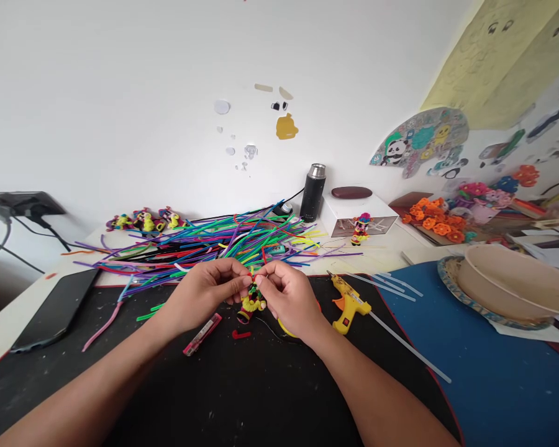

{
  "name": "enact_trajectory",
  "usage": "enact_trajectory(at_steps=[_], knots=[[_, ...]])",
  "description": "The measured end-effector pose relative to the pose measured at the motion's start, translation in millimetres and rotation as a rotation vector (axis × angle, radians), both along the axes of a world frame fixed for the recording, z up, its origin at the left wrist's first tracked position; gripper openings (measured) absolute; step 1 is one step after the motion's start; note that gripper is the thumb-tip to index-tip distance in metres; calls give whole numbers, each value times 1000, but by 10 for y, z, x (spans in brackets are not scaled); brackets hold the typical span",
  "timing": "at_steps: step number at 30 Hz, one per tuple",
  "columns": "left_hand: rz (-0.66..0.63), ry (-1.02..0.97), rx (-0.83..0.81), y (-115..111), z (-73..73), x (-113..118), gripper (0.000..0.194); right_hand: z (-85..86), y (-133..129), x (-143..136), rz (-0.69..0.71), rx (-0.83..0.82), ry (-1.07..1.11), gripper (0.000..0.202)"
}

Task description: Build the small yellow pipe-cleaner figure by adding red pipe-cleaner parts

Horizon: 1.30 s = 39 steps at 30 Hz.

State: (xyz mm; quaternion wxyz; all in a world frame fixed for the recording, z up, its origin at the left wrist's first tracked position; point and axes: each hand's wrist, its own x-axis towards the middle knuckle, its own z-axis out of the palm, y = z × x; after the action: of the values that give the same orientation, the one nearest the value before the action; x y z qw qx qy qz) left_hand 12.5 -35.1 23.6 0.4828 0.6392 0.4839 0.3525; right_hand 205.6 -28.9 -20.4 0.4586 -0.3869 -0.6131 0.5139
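So the little yellow, green and red pipe-cleaner figure (252,302) hangs roughly upright, long axis vertical, top pinched between both sets of fingertips. Left hand (208,292) and right hand (286,296) are both clamped on it, nearly touching. Below sit a red bent scrap (241,334) and pink lighter (202,334); yellow glue gun (349,303) right, heap of coloured pipe cleaners (214,245) behind.

I see a white wall (121,93) with stickers behind a pale desk (9,323); a black mat (242,397) and blue mat (494,385) cover it.
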Motion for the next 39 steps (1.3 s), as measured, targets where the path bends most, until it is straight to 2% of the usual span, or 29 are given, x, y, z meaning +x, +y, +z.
enact_trajectory(at_steps=[5,7,12,16,21,27,31,39], knots=[[-46,240,156,-8,-9,-60,34,60,16,50,-5,104,-195,13],[-53,260,153,-4,-7,-60,34,69,20,53,-9,113,-230,12],[-2,32,13,26,3,-17,38,40,24,41,-4,8,-73,15],[54,-15,118,34,6,-53,39,37,22,37,48,-93,50,16],[31,158,304,8,-9,-94,24,75,29,27,77,-151,140,19],[5,253,441,1,-29,-49,19,87,30,19,97,-181,168,23],[-21,278,489,-3,-29,-29,16,76,18,15,109,-178,158,22],[15,379,546,4,-63,-62,19,79,14,12,97,-190,156,22]])
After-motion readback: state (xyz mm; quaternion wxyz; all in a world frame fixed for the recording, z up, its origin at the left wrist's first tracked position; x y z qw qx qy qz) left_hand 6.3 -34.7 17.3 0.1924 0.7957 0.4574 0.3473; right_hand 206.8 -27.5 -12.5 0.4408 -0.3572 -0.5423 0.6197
